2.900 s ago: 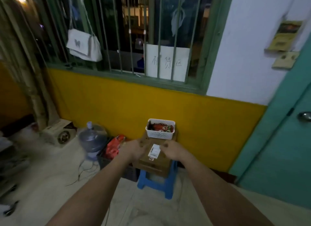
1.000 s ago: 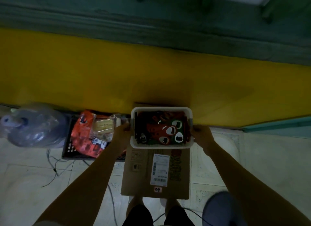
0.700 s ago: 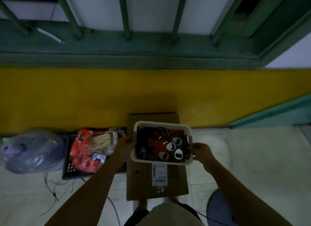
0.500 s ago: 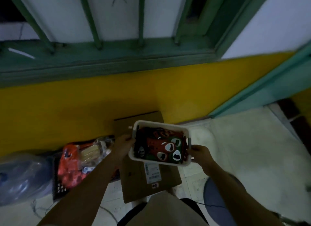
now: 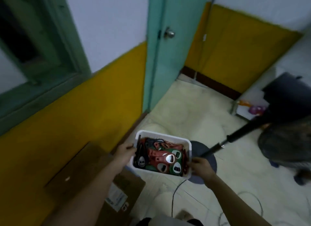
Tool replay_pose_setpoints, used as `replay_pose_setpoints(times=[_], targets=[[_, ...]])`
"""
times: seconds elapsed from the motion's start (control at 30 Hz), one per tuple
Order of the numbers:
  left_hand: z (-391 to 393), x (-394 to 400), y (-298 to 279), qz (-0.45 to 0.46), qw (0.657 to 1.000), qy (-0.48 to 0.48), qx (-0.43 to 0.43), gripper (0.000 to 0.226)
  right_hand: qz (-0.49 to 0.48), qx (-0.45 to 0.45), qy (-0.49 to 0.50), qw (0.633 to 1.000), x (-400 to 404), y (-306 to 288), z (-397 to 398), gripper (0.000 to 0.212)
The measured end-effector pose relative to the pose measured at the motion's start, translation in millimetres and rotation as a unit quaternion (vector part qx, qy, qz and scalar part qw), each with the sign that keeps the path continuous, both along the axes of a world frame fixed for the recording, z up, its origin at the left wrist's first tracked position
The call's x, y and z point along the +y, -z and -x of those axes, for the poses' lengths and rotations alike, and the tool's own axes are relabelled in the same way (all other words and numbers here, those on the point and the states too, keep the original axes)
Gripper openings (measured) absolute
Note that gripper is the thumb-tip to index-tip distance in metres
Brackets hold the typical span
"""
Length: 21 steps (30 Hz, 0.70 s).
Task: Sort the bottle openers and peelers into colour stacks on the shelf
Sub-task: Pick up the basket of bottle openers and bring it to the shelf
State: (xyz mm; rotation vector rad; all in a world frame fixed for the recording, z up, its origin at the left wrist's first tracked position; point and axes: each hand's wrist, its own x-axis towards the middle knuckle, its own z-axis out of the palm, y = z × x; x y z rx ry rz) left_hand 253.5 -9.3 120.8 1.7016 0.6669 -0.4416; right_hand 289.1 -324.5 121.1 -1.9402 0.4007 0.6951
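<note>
A white plastic basket [image 5: 164, 136] hangs in the air in front of me, carried between both hands. It holds several red, green and black bottle openers and peelers [image 5: 160, 157] heaped together. My left hand [image 5: 125, 152] grips the basket's left rim. My right hand [image 5: 200, 166] grips its right rim near the front corner. No shelf is in view.
A cardboard box [image 5: 121, 192] sits low at my left. A teal door [image 5: 168, 57] with a round knob stands ahead, beside a yellow and white wall. A black pole [image 5: 235, 138] on a round grey base [image 5: 204, 158], a dark bin [image 5: 289, 97] and floor cables [image 5: 175, 197] lie to the right.
Both hands lifted the basket off the cardboard box. My view has swung right, from the barred window to the teal door and the tiled floor.
</note>
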Motion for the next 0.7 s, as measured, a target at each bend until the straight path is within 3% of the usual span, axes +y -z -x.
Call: replay_pose_setpoints(times=[0.13, 0.33, 0.7], targets=[[-32.7, -78.4, -13.1, -0.048, 0.994, 0.094, -0.001, 0.029, -0.02, -0.005, 0.099, 0.995, -81.6, 0.7, 19.9, 0.012], [-59.0, -229.0, -15.0, -0.035, 0.979, 0.203, -0.001, 0.015, -0.048, 0.002, 0.233, 0.971, -218.5, 9.0, 60.5, 0.015], [-28.4, -555.7, -1.2, -0.008, 0.922, 0.388, 0.012, 0.026, 0.011, 0.002, 0.424, 0.905, -480.1, 11.1, 202.2, 0.013]])
